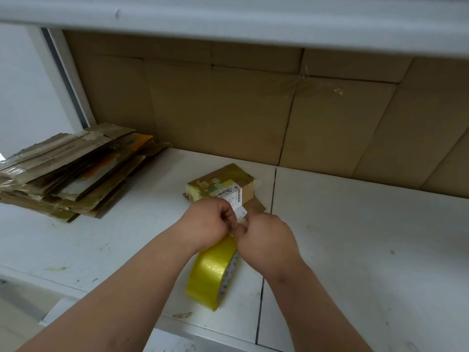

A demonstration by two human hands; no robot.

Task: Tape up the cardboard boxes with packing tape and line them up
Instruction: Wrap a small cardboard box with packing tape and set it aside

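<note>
left hand curled, pinching tape end | right hand curled, holding tape roll

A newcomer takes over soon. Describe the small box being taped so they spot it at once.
On the white table, before the cardboard-lined back wall, sits a small cardboard box, just beyond both hands: the left hand and right hand over the yellow tape roll. Unlike the flattened cardboard stack at far left, it stands assembled, with yellowish tape and a white barcode label.

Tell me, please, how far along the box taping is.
Early. One small box stands on the table, already partly taped. Both hands, left and right, pinch the tape end above the yellow roll. The flattened boxes remain stacked; nothing is lined up.
</note>
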